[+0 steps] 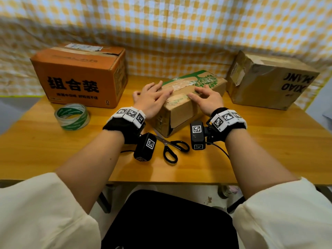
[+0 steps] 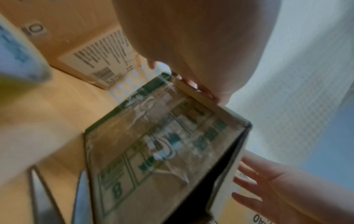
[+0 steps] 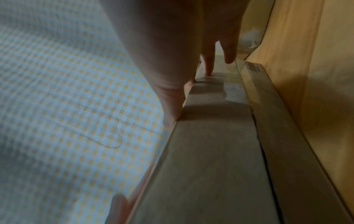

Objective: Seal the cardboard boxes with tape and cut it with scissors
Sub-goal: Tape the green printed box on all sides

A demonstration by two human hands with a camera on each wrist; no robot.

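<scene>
A small brown box with green tree print lies at the middle of the wooden table, clear tape along its top seam. My left hand lies flat on the box's left part, fingers straight on the tape. My right hand rests on its right part, fingers spread and lightly bent, tips on the top. The left wrist view shows the box's printed side with my left palm above it. Black-handled scissors lie in front of the box. A roll of green-and-clear tape stands to the left.
A big orange box with black characters stands at the back left. A worn brown box stands at the back right. A yellow-checked cloth hangs behind. The table's front edge runs just above my lap.
</scene>
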